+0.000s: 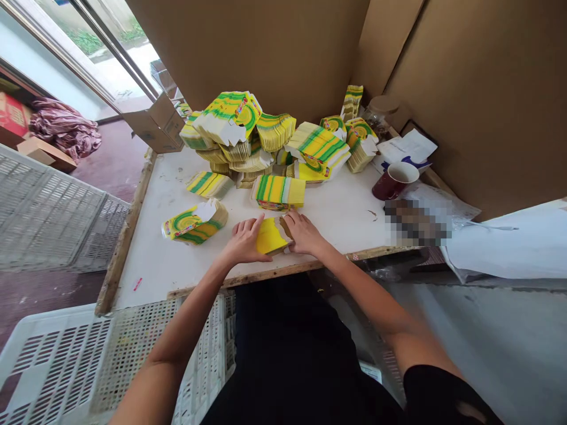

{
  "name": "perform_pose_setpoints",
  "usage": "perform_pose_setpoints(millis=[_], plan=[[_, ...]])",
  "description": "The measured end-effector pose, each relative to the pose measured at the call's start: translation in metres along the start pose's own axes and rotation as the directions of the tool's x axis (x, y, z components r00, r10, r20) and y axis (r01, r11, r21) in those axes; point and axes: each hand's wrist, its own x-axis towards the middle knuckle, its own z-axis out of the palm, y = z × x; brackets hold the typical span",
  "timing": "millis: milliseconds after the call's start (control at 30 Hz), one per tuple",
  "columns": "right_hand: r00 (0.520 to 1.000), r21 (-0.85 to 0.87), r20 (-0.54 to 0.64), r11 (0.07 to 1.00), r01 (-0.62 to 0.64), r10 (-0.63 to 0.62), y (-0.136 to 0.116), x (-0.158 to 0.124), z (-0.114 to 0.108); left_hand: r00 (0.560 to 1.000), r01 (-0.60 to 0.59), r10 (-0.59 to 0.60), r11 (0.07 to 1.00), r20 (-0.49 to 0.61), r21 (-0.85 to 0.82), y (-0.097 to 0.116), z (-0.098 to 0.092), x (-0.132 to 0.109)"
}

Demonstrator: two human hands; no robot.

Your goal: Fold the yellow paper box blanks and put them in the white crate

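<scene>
Here: yellow stack (269,235) between left hand (245,242), right hand (305,234), touching both.

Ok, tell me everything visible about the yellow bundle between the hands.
The yellow bundle looks like stacked card, plain yellow on top, with an uneven pale-and-brown right end. It is roughly level, near the front edge of the white tabletop. The left hand and right hand grip opposite ends, hiding parts of it.

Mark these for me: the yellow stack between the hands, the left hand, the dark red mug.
Yellow stack (270,235): head view, on its yellow top face.
Left hand (246,242): head view, back of the hand.
Dark red mug (386,187): head view, outer wall.
</scene>
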Motion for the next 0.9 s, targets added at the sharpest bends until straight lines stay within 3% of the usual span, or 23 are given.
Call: perform_pose_setpoints(millis=[133,267,333,433,500,567,767,900], plan=[[1.000,0.017,0.018,1.000,-0.007,0.006,0.003,0.003,0.005,0.996,0.035,-0.047,0.986,-0.071,-0.165,-0.018,0.006,-0.014],[1.000,0.016,0.025,1.000,0.015,-0.016,0.005,0.003,0.007,0.958,-0.033,-0.085,0.916,-0.273,-0.400,-0.024,0.023,-0.023],[0.999,0.012,0.032,1.000,0.020,-0.020,0.005,0.003,0.007,0.910,-0.054,-0.183,0.838,-0.373,-0.544,-0.019,0.034,-0.023],[0.998,0.012,0.051,1.000,0.022,-0.022,0.004,0.003,0.006,0.787,-0.092,-0.408,0.665,-0.464,-0.741,-0.010,0.049,-0.018],[0.998,0.015,0.065,1.000,0.020,-0.021,0.003,0.002,0.007,0.712,-0.106,-0.543,0.544,-0.446,-0.832,-0.006,0.056,-0.013],[0.998,0.022,0.065,1.000,0.014,-0.015,0.001,0.003,0.008,0.673,-0.097,-0.633,0.438,-0.383,-0.894,-0.004,0.060,-0.009],[0.998,0.052,0.037,0.997,-0.050,0.048,-0.008,0.010,0.005,0.654,-0.013,-0.713,0.322,-0.252,-0.946,-0.005,0.053,0.006],[0.988,-0.003,0.071,0.991,-0.134,0.134,-0.008,0.005,-0.007,0.639,0.015,-0.763,0.141,-0.099,-0.990,0.001,0.049,0.018]])
